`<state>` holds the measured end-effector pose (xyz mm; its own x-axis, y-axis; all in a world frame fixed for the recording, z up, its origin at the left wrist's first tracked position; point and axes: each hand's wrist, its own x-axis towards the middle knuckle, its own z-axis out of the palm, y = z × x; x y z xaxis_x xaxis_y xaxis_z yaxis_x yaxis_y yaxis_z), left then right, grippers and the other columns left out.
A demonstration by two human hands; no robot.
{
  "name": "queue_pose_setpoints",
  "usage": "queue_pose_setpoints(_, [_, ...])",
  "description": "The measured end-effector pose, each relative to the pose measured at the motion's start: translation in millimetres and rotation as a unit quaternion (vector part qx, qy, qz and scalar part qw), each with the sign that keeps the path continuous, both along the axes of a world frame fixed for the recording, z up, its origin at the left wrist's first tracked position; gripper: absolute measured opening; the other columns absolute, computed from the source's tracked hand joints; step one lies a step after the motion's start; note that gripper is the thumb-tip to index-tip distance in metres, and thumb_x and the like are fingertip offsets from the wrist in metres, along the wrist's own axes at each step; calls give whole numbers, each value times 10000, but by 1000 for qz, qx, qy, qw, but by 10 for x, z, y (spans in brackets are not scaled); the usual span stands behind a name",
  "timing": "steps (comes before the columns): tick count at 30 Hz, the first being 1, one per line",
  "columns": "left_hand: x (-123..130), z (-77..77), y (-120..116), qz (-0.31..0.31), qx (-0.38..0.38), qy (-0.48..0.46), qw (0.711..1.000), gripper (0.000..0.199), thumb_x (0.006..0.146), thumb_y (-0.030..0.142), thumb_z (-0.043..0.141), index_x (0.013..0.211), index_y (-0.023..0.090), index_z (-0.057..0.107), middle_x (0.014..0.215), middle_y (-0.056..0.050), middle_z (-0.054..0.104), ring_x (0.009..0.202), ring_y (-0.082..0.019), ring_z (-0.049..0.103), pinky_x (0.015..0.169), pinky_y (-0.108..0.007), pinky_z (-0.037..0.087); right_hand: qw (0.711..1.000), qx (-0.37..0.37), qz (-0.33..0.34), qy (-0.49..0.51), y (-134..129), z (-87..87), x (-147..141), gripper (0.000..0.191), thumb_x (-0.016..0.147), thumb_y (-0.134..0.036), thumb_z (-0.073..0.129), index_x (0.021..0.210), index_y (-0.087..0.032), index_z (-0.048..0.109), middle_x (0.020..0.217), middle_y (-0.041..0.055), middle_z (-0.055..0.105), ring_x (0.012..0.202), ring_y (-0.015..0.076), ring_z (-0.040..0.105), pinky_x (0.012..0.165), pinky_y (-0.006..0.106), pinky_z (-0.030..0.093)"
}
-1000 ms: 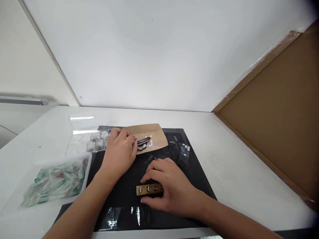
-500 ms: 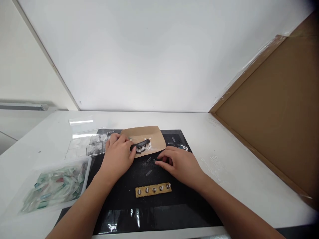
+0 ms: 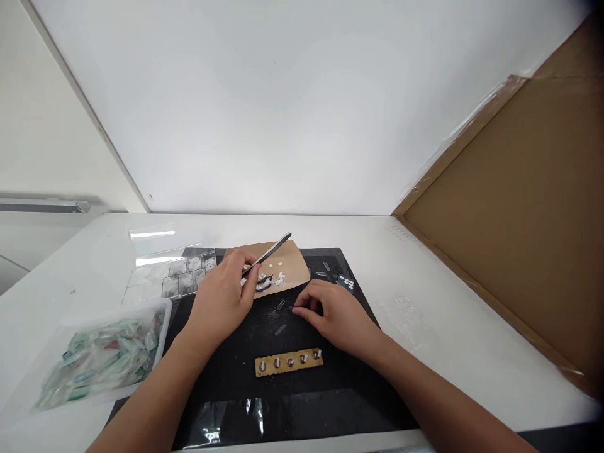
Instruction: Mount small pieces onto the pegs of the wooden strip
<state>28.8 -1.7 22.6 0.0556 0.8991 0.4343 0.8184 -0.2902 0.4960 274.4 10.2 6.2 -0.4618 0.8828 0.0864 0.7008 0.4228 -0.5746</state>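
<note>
My left hand grips a dark nail file with a pale edge, tilted up to the right above a brown sheet of paper. Small white bits and dark scraps lie on that paper. Low over the black mat, my right hand is closed in a pinch on a small clear nail tip, only partly visible. Loose clear nail tips lie close by, one just left of the fingers. Nearer me, a yellowish strip carries several round holders with white pieces on them.
At left, a translucent tub holds several plastic packets. Behind it stands a clear compartment box with its lid raised. White adhesive tabs lie at the mat's right edge. A cardboard panel rises on the right.
My left hand has lifted the nail file off the paper and turned it edge-on, its far end raised. My right hand remains nearly in place, fingertips pinched together.
</note>
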Motion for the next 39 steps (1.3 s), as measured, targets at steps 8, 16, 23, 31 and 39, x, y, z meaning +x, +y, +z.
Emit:
queue_pose_setpoints(8, [115, 9, -67, -45, -28, -53, 997, 168, 1073, 336, 467, 1065, 231, 598, 953, -23, 713, 828, -222, 674, 732, -338, 453, 970, 101, -25, 219, -69, 114, -3, 76, 995, -284, 694, 1007, -268, 767, 944, 34, 738, 807, 180, 709, 647, 306, 607])
queue_pose_setpoints(16, [163, 11, -68, -89, -19, -27, 995, 293, 1112, 332, 446, 962, 203, 662, 906, -29, 686, 839, -206, 639, 765, -327, 441, 925, 258, -28, 279, 8, 123, -161, 142, 1008, -162, 665, 1063, -254, 757, 959, 36, 726, 775, 154, 710, 660, 298, 660])
queue_pose_setpoints(23, [191, 16, -144, -146, -40, -68, 986, 345, 1099, 351, 491, 930, 210, 756, 883, -25, 740, 832, -182, 686, 783, -305, 495, 880, 432, -41, 194, 75, 143, -220, 154, 970, -98, 714, 1049, -230, 718, 927, 38, 749, 867, 171, 729, 784, 315, 632])
queue_pose_setpoints(31, [219, 34, -203, -151, -70, -120, 979, 276, 1080, 323, 526, 1232, 275, 751, 923, 30, 797, 665, -126, 713, 720, -269, 554, 868, 477, -64, 121, 49, 125, -232, 144, 942, -86, 723, 902, -199, 644, 769, 26, 657, 675, 153, 621, 615, 290, 501])
queue_pose_setpoints(39, [185, -28, -175, -79, 15, 94, 992, 429, 1092, 415, 472, 1470, 230, 557, 1111, -69, 807, 860, -240, 771, 677, -323, 531, 897, 432, -27, 88, 203, 110, -176, 90, 1012, -146, 645, 941, -200, 651, 778, 5, 601, 666, 122, 553, 590, 247, 429])
